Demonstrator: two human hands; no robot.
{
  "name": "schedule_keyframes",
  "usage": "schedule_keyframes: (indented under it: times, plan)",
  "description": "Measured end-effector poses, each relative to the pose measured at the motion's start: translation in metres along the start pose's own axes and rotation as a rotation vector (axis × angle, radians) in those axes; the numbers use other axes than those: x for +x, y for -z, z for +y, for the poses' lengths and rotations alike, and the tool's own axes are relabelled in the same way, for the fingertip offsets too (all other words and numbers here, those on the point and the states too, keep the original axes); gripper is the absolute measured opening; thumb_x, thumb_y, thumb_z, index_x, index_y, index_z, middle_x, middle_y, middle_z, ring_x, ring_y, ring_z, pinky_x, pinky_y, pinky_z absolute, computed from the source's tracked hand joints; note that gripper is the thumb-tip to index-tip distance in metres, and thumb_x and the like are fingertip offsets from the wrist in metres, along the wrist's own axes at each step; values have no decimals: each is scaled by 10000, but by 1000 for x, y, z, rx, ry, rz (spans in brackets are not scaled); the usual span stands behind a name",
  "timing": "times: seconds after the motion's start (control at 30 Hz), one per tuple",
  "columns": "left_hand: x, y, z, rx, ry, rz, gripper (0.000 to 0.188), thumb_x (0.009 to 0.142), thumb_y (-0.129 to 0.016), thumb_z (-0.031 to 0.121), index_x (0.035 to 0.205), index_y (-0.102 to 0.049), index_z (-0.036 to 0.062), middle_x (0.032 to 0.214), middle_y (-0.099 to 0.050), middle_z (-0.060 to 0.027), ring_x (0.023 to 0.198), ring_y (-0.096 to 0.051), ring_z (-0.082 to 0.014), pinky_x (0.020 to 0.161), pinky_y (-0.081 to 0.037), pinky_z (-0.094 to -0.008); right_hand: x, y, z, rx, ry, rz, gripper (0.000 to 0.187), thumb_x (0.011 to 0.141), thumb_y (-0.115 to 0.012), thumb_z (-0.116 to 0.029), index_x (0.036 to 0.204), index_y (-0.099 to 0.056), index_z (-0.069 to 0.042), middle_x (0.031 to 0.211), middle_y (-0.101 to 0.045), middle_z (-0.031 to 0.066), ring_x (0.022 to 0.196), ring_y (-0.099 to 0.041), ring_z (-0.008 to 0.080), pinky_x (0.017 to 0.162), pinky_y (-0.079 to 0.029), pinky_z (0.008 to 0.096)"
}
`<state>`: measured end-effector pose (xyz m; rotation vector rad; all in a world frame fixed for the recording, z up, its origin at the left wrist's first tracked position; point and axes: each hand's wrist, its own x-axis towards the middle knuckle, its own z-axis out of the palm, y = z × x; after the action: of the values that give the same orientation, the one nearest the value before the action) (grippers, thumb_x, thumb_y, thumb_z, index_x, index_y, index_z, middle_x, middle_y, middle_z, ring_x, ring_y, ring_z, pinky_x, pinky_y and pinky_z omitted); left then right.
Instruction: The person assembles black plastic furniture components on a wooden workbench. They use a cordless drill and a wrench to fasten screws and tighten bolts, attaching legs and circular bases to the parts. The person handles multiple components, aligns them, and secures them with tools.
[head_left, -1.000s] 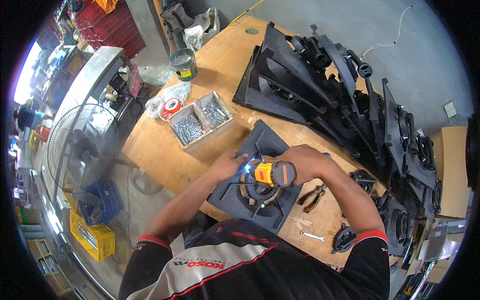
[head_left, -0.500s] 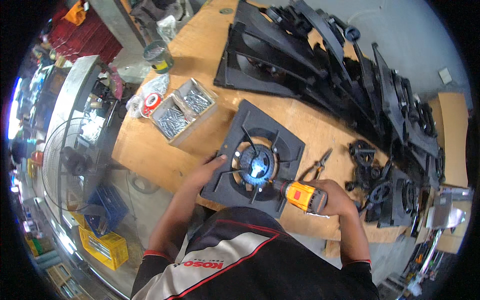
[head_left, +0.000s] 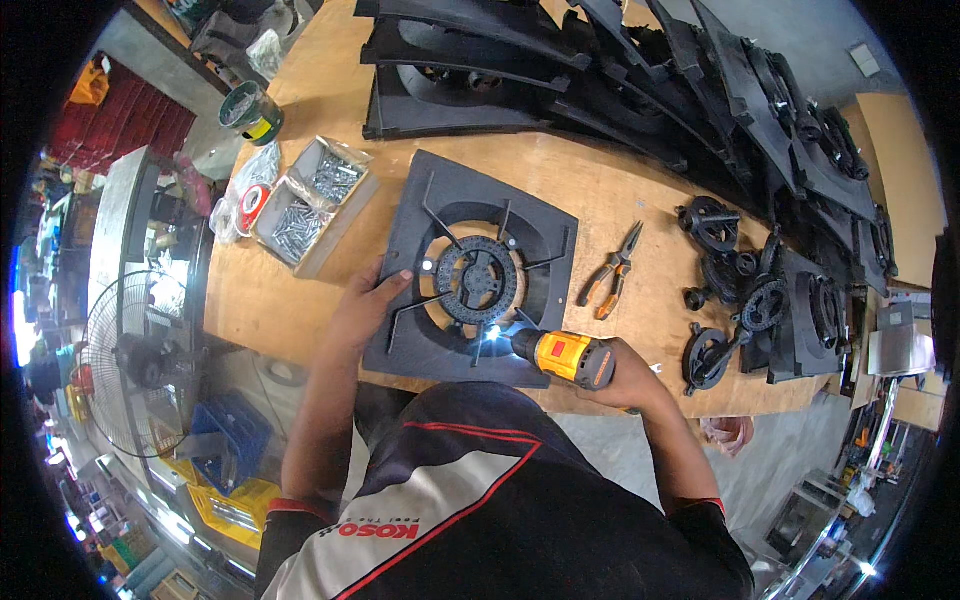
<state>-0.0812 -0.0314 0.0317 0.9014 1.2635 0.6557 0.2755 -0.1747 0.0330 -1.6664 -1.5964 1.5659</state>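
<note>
A black square gas stove frame (head_left: 412, 188) lies on the wooden table in front of me, with a round burner (head_left: 477, 280) in its central opening and several pan-support arms around it. My left hand (head_left: 368, 308) grips the frame's left edge, thumb on top and the other fingers mostly hidden. In my right hand (head_left: 628, 380) is a yellow and black power drill (head_left: 568, 358). Its tip points left at the near side of the burner opening, where its lamp makes a bright spot; whether the tip touches a screw is too small to tell. Orange-handled pliers (head_left: 612, 272) lie to the right of the frame.
A divided box of screws (head_left: 318, 262) sits left on the table (head_left: 420, 140), with a red tape roll (head_left: 252, 205) and a green tub (head_left: 250, 112) nearby. More black stove frames (head_left: 470, 105) are stacked behind. Burners (head_left: 708, 358) lie at right. A fan (head_left: 140, 365) stands left.
The drill's lit spot has moved from the burner's middle to the near side of the opening. The view has shifted, and the pliers now show fully. My left hand keeps its grip.
</note>
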Motion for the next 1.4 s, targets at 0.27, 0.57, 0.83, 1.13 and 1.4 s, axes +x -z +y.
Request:
schedule_keyframes:
  times: [0.27,0.57,0.83,1.13,1.4]
  plan:
    - [13,6,-17,68,-89,-20,394,973,-664,183,1306,-595,-14,1167,-695,-73,1061,-635,-149,939,-491,-306,20,26,-35,-551,236,-173,676,614,-806,-304,1249,-662,-124,1034,-722,160,968,-685,368,818,-542,462]
    - [13,6,-19,30,-14,30,370,975,-645,165,1291,-599,-21,1162,-700,-76,1081,-631,-159,979,-465,-319,45,41,-64,-548,140,-332,582,618,-803,-201,1187,-683,-170,1039,-721,123,985,-683,362,819,-542,466]
    - [-4,-14,0,74,-16,86,368,980,-630,176,1296,-606,-11,1134,-703,-68,1049,-630,-153,958,-465,-311,46,40,-46,-566,157,-348,708,638,-849,-326,1290,-640,-143,1144,-716,126,1030,-690,335,865,-547,417]
    - [-9,-15,-4,122,-51,96,387,984,-627,169,1329,-579,0,1125,-702,-69,1048,-628,-149,948,-470,-311,38,35,-38,-502,123,-313,701,652,-837,-324,1300,-637,-148,1173,-715,115,1037,-695,331,882,-549,397]
    - [7,-6,-16,16,9,52,471,1004,-604,256,1384,-530,-12,1250,-659,-115,1119,-625,-208,1001,-460,-344,36,42,-49,-615,204,-333,486,738,-750,-301,1203,-666,-185,1032,-719,106,982,-682,357,791,-537,463]
